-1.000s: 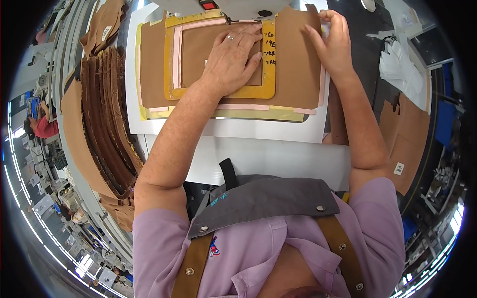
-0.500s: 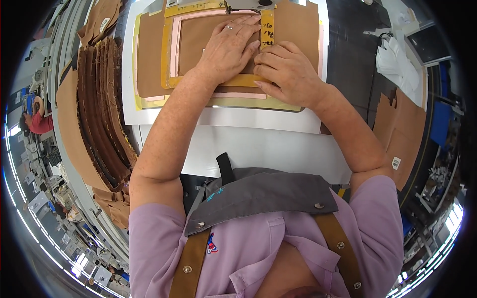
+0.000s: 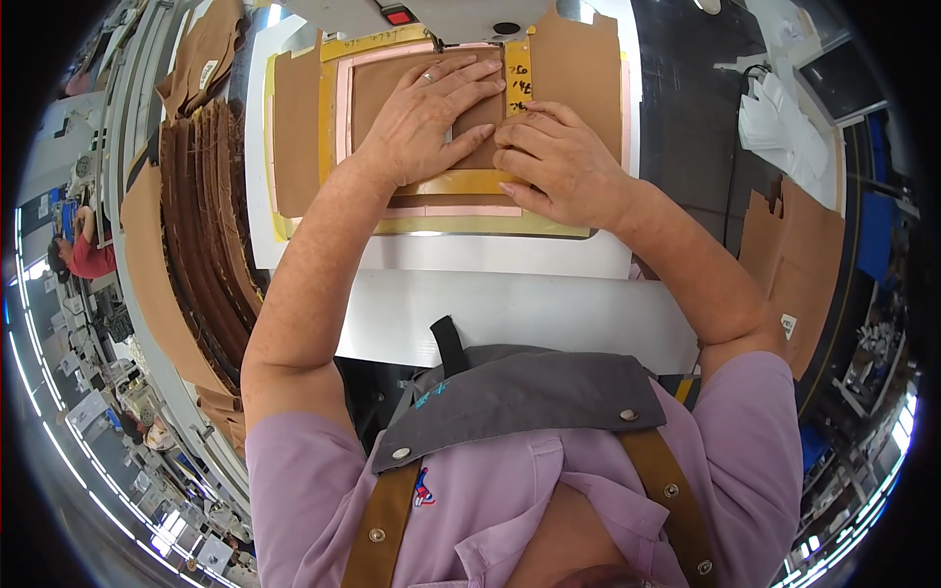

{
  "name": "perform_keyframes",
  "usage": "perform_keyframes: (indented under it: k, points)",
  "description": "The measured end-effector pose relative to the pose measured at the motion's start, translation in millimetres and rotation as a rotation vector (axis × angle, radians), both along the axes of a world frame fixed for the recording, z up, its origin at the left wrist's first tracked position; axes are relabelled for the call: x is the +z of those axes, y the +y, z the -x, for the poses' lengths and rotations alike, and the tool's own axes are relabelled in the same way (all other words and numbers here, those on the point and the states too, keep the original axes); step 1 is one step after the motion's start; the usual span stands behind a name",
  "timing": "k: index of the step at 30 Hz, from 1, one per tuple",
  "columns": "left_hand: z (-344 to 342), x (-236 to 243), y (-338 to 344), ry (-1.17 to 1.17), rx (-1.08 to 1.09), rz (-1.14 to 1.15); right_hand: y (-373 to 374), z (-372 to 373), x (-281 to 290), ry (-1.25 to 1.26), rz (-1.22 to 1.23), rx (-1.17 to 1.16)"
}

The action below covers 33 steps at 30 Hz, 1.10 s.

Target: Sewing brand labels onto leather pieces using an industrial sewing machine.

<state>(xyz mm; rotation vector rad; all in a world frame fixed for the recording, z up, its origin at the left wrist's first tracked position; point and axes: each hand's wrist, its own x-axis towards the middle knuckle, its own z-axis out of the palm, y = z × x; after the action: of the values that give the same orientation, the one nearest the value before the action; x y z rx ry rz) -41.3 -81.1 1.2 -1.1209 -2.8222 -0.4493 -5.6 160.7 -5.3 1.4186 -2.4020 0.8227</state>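
My left hand [image 3: 423, 125] lies flat with fingers extended on brown fabric [image 3: 377, 83], inside a yellow rectangular frame [image 3: 466, 182] edged with pink strips. Its fingertips reach close to the frame's right bar, and a ring shows on one finger. Over the lower part of that bar bends my right hand [image 3: 564, 167], its fingers curled on the bar and the thumb towards the lower corner. Just beyond my left fingers is a sewing machine head [image 3: 469, 20], its needle area near the frame's upper bar. More brown fabric [image 3: 580, 98] extends right of the frame.
A stack of dark brown pieces [image 3: 201, 225] stands at my left. White sheets [image 3: 781, 122] and a brown fabric piece [image 3: 792, 265] lie at right. A white board [image 3: 490, 253] sits beneath the work. Another person [image 3: 86, 245] is far off at left.
The view has shifted, so more of the sewing machine shows and the frame appears lower. My left hand sits slightly further left, its thumb away from the right bar. My right hand stays on the frame.
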Motion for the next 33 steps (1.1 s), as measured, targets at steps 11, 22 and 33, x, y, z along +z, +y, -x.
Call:
perform_keyframes:
  k: [11,22,33]
  points:
    - [6,6,5,-0.051,-0.011,-0.011,-2,4,-3,-0.010,-0.003,0.015]
    - [2,4,13,-0.001,0.013,-0.055,1,12,-4,-0.035,-0.009,0.010]
    - [-3,-1,18,-0.109,0.100,-0.135,3,21,-5,0.043,-0.040,-0.172]
